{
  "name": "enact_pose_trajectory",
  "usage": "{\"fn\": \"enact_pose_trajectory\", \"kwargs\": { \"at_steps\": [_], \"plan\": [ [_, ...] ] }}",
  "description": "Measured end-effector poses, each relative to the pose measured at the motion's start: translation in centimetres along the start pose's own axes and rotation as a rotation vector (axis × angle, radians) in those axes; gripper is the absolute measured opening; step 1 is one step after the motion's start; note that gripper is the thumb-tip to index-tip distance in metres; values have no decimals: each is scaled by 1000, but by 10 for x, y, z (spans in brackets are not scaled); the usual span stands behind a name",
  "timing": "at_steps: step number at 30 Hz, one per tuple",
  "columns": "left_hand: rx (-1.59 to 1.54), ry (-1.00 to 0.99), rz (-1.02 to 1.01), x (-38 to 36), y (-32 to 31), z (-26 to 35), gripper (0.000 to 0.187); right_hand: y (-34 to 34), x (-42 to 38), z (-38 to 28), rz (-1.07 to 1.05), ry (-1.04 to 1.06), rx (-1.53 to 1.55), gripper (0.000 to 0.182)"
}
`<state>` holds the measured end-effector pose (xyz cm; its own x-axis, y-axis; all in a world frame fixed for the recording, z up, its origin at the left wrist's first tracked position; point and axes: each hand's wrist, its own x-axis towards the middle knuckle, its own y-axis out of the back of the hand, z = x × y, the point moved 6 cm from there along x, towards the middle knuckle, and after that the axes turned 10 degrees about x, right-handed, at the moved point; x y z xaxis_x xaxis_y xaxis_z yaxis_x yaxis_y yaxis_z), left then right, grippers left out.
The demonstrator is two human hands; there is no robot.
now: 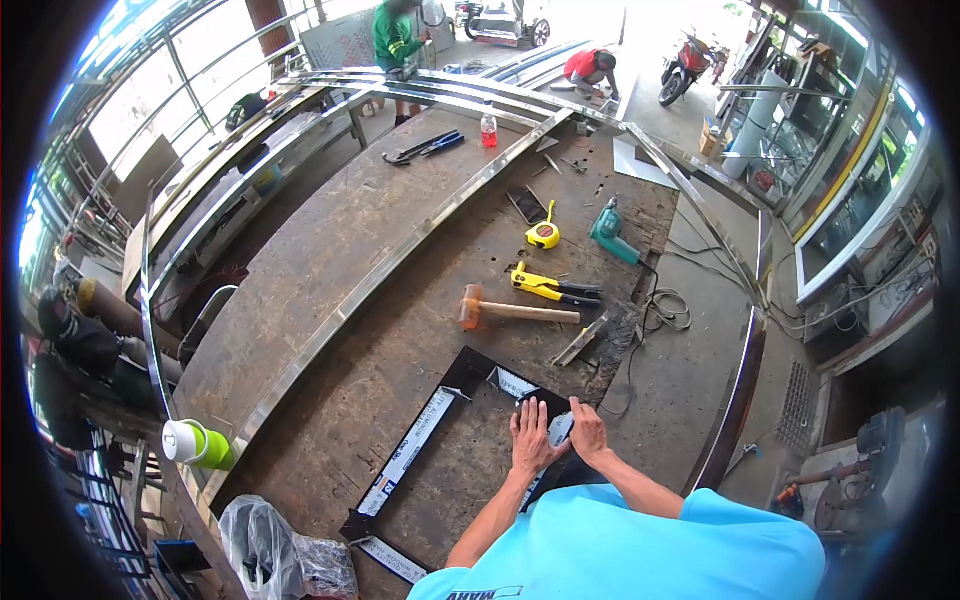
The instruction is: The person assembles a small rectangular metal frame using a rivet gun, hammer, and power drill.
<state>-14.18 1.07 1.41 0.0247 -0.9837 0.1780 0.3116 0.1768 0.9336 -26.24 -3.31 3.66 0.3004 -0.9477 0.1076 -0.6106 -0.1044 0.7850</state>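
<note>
Here, a black frame with printed white strips (415, 450) lies on a worn wooden workbench (330, 230). It looks light and stiff, perhaps slick; its rails near 1 corner seem the best hold. The left hand (536, 438) presses there, fingers spread; the right hand (588, 432) bends alongside, its closure unclear.

Workbench (300, 385): one bare lane between the dark frame (412, 455) and the long metal bar (408, 245), another inside the frame; obstacles, the bar running diagonally, plus mallet (528, 312), hand riveter (543, 286), tape measure (543, 235) and drill (612, 233) beyond the frame.
</note>
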Motion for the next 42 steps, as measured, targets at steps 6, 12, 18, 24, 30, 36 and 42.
{"fn": "enact_pose_trajectory", "kwargs": {
  "at_steps": [6, 12, 18, 24, 30, 36, 42],
  "plan": [
    [-7, 9, -10, -1, 0, -1, 102, 7, 5, 0, 22, 40, 48, 53],
    [-8, 1, 100, 4, 7, -2, 109, -11, 20, -3, -132, 61, -276, 59],
    [-77, -23, 174, -2, 9, -7, 115, 40, -3, -52, -828, -299, 827, 47],
    [-175, 2, 327, -20, 32, -5, 23, 51, 23, 4, -273, -192, 412, 34],
    [-465, 394, -15, -94, 47, -29, 19, 30, 38, 10, -302, -64, 298, 22],
    [-126, 405, 181, -71, 75, 0, 43, 9, 88, 12, -342, 97, 237, 25],
    [-177, 497, 86, -17, 20, 10, 49, -24, 128, -16, -729, 243, 190, 28]
  ]
}}
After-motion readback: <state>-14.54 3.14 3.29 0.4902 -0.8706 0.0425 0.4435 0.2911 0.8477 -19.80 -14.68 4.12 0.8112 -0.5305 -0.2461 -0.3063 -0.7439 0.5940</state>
